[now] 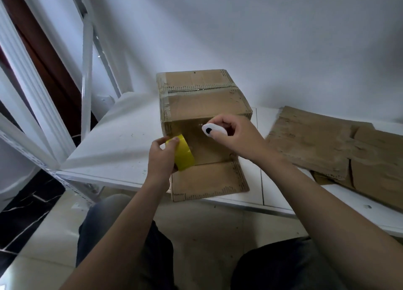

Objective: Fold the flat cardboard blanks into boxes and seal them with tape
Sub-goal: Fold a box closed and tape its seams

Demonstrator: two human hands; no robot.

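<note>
White tabletop (109, 141) bears the cardboard box (202, 108), long axis 12-to-6 o'clock, flap pointing to 6, left hand (160, 158) curled round the tape roll (184, 156), right hand (237, 137) pinching a white oval tool (212, 130).

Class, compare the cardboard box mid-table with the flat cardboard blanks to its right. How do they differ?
The cardboard box stands folded into shape; the cardboard blanks lie flat. The box has tape along its top seam; none shows on the blanks. The left hand grips a yellow tape roll and the right hand a small white object at the box's front; the blanks lie untouched. Both are brown cardboard on the white table.
</note>
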